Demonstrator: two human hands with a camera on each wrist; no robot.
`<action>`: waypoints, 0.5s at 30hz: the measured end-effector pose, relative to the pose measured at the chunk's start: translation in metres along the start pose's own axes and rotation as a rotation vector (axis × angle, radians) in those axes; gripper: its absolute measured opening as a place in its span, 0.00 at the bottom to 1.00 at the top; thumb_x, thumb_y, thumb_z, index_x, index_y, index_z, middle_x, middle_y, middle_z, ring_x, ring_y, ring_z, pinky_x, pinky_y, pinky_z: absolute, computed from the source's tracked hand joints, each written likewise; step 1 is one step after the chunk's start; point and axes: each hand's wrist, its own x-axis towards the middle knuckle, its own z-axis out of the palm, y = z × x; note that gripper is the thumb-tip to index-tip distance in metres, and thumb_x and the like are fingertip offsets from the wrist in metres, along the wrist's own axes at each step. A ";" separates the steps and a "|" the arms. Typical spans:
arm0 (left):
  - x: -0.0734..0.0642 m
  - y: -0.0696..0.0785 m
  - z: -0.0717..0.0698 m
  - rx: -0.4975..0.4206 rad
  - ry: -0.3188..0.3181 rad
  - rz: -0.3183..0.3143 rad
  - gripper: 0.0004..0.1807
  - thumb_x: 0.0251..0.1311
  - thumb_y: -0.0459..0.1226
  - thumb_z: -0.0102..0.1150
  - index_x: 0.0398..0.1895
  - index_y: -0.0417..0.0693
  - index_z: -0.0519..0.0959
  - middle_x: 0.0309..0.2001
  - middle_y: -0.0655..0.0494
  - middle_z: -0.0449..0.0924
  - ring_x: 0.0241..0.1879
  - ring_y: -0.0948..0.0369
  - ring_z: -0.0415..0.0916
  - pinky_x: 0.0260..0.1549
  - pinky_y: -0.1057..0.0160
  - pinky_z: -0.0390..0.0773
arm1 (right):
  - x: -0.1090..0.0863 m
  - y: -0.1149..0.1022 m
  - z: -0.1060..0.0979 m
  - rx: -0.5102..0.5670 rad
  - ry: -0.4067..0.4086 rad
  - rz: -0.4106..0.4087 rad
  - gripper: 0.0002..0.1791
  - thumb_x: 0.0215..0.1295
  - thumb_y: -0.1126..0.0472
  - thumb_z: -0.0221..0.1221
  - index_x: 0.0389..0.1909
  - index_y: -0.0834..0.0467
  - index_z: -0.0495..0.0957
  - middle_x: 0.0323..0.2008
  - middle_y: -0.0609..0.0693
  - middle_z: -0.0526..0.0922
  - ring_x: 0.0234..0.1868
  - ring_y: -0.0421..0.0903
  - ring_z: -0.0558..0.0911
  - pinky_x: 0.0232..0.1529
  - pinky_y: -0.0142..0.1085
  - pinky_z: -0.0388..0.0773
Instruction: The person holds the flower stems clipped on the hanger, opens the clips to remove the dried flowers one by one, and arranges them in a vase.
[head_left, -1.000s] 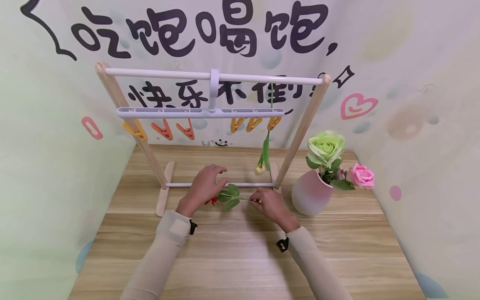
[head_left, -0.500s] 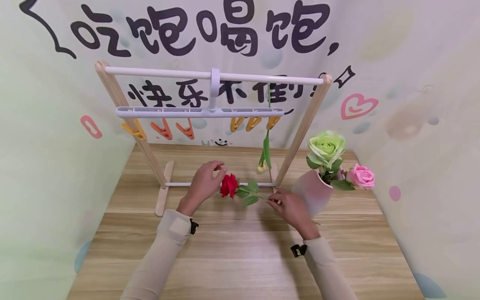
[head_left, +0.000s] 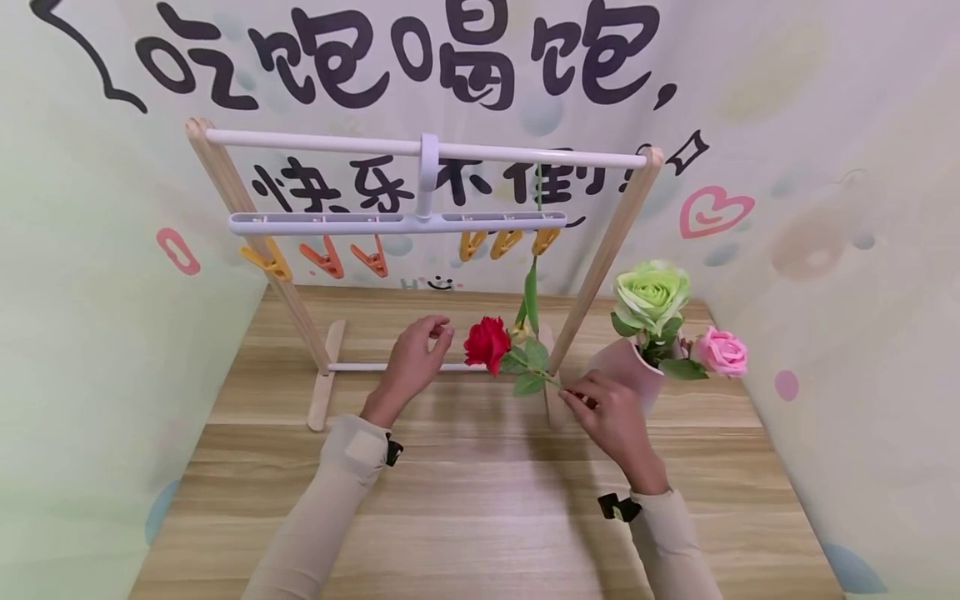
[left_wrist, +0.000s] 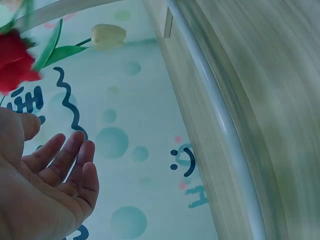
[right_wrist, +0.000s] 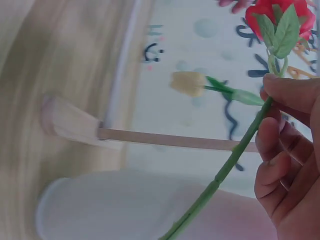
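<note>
My right hand [head_left: 611,417] pinches the green stem of a red rose [head_left: 487,344] between thumb and fingers. In the right wrist view the stem [right_wrist: 217,181] runs down past the palm, its bloom above the hand. Nothing is in my left hand [head_left: 415,354]; its fingers are loosely bent, a little left of the bloom. A pale yellow tulip [left_wrist: 108,37] hangs head down from a yellow clip [head_left: 545,242] at the right end of the lilac hanger [head_left: 337,223]. In the head view the rose and its leaves partly cover the tulip.
The hanger hooks over the white top bar [head_left: 315,143] of a wooden-sided rack [head_left: 606,262]. Several other orange and yellow clips [head_left: 322,258] hang from it. At right a pink-white vase [head_left: 626,364] holds a green rose [head_left: 652,292] and a pink rose [head_left: 722,352].
My right hand has moved right with the rose, lifting its bloom up from beside my left hand. The left hand has shifted only slightly and stays loosely bent.
</note>
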 end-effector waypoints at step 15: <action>0.011 0.008 0.019 -0.077 -0.050 -0.006 0.23 0.72 0.46 0.53 0.61 0.39 0.74 0.52 0.44 0.80 0.54 0.49 0.76 0.55 0.50 0.74 | 0.037 -0.031 -0.063 0.066 0.213 -0.031 0.08 0.45 0.74 0.73 0.27 0.62 0.86 0.25 0.51 0.82 0.19 0.37 0.73 0.21 0.24 0.70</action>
